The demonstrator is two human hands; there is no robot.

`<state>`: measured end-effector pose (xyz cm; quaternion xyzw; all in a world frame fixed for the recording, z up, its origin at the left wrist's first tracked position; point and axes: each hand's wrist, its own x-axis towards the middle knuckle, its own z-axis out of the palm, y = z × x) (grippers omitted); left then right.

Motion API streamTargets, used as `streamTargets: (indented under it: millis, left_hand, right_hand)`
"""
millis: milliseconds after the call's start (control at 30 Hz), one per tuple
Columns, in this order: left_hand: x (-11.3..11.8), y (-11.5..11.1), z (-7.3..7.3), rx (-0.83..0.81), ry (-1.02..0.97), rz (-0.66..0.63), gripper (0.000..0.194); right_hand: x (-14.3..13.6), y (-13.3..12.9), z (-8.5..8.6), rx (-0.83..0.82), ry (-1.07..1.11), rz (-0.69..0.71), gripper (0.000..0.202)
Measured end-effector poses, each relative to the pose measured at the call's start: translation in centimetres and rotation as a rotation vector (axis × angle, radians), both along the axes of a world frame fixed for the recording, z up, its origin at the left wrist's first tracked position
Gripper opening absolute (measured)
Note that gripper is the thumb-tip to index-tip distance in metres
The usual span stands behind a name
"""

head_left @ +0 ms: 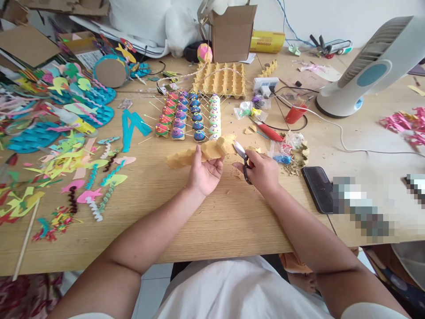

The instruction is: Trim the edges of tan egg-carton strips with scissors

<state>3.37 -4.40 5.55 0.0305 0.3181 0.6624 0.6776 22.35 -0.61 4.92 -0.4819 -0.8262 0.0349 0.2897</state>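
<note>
My left hand (206, 173) grips a long yellow strip of egg carton (212, 149) from below, thumb on its near side. The strip lies crosswise above the table, its left end blurred. In my right hand (264, 170) is a pair of scissors (245, 161) with dark handles. Their blades point up and left at the strip's right end; whether they touch it I cannot tell. Just beyond the strip stand painted egg-carton caterpillars in rows: a red and green one (167, 113), a purple one (181, 115), a dark blue one (197, 116) and a pale green one (215, 116).
An uncut egg tray (221, 79) lies at the back. Paper and pipe-cleaner pieces (89, 190) cover the left side. To the right are carton scraps (295, 161), a red cup (296, 114), a phone (318, 189) and a white fan (361, 66) with its cable.
</note>
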Motion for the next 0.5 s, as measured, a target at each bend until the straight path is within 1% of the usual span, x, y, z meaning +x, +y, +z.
streamTargets:
  millis: [267,367,500]
  left_hand:
    - [-0.04,0.08,0.16,-0.002,-0.028,0.009,0.039]
    - [-0.02,0.02,0.21,0.001,-0.026,0.002,0.038]
    - [0.01,-0.02,0.05,0.046,-0.033,-0.015,0.035]
  right_hand:
    - [0.1,0.04,0.18,0.037,-0.002,-0.039,0.062]
    - [0.32,0.2,0.12,-0.01,0.033,-0.063,0.062]
    - [0.66,0.51,0.01,-0.1,0.134,-0.096,0.063]
